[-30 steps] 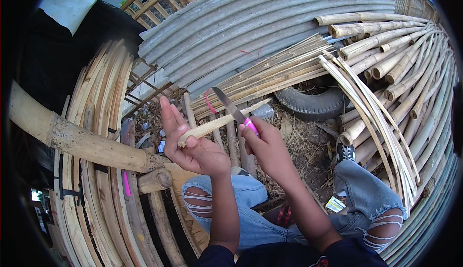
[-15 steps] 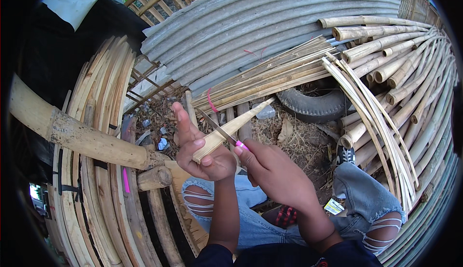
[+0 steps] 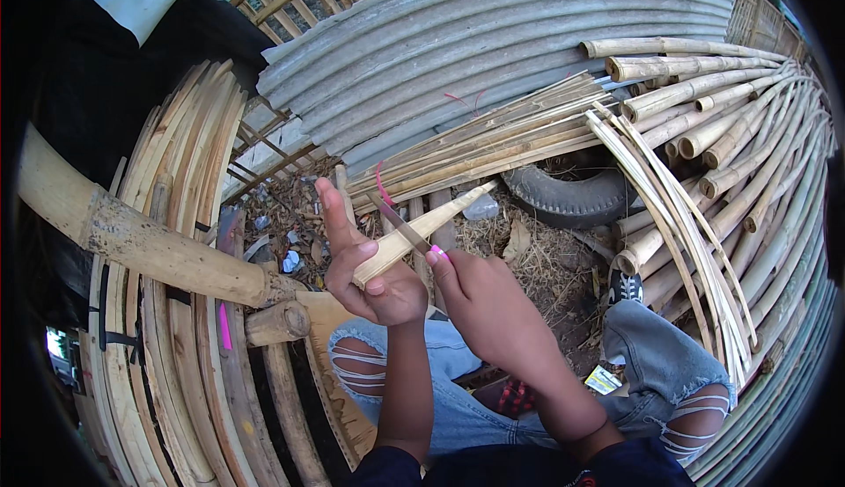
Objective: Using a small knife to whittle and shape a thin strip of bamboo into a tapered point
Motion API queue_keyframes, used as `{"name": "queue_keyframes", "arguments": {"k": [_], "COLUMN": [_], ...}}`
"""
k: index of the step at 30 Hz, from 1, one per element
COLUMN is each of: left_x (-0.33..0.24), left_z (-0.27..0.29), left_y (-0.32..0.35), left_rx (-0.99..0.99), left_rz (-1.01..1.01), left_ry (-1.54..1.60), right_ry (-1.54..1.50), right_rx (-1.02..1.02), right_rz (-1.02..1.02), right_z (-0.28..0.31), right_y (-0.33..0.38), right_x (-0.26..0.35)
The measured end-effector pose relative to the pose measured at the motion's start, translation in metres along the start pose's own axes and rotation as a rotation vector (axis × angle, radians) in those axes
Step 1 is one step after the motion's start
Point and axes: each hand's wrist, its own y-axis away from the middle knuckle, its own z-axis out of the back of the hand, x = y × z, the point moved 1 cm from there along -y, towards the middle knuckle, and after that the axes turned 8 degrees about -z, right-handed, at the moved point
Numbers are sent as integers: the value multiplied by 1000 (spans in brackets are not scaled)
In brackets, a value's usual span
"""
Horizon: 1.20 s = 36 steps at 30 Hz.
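Observation:
Between the thumb and fingers of my left hand (image 3: 378,283) is the wide end of a pale bamboo strip (image 3: 421,232). The strip tapers to a point directed up and to the right, away from me. My right hand (image 3: 493,311) is closed round a knife (image 3: 407,227) with a pink part showing at the grip. Its blade lies across the strip near the middle, slanting up and to the left. The index finger of my left hand sticks upward, clear of the strip. Most of the knife's handle is hidden in my right fist.
Long bamboo slats (image 3: 189,161) stand at the left beside a thick bamboo pole (image 3: 150,236). Ahead lie a bundle of split bamboo (image 3: 493,139) and a tyre (image 3: 568,195). Bamboo poles (image 3: 731,161) are stacked at the right, with curved pale strips (image 3: 678,214) before them. Corrugated sheeting (image 3: 493,38) stands behind.
The blade has slid a little along the strip toward its pointed end and tilted somewhat steeper. My right hand has shifted slightly left. Both hands keep their holds.

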Motion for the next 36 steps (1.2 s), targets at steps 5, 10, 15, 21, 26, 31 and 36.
{"name": "queue_keyframes", "arguments": {"k": [5, 10, 15, 21, 26, 31, 36], "left_x": [3, 2, 2, -1, -3, 9, 11], "left_z": [1, 3, 1, -7, -3, 4, 5], "left_y": [2, 0, -2, -5, -5, -6, -8], "left_rx": [-6, 83, 97, 101, 133, 114, 132], "left_rz": [47, 53, 94, 175, 172, 164, 157], "left_ry": [-24, 47, 81, 70, 106, 122, 113], "right_ry": [1, 220, 189, 156, 363, 50, 119], "right_rx": [102, 20, -24, 3, -50, 91, 16], "right_rz": [-191, -181, 127, -180, -171, -116, -169], "right_z": [-6, -12, -4, -15, -31, -17, -25], "right_y": [3, -15, -14, -16, -62, -16, -13], "right_x": [-6, -26, -23, -46, -110, -61, -46]}}
